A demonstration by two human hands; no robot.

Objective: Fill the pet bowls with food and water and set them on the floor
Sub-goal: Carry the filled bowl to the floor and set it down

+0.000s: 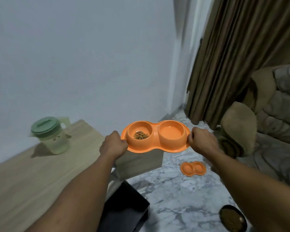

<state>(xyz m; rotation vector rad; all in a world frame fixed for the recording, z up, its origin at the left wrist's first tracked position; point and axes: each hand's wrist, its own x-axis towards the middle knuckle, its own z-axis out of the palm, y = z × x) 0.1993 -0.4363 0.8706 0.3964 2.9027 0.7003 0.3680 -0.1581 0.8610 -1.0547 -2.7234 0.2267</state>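
you hold the orange double bowl (155,145) in the air by its two ends, level, just past the far right corner of the table (40,173): your left hand (113,144) pinches the rim at the kibble end and your right hand (203,142) curls round the rim at the other end. the left cup holds a little kibble (141,135); the right cup looks to hold water. a lidded pitcher (52,136) stands near the table's far left edge, and a second orange bowl (193,168) lies on the marble floor (174,198) below

Smooth orange plastic double bowl (155,139), matt wood-grain table (40,173), glossy marble floor (174,190), cloth curtain (233,56)
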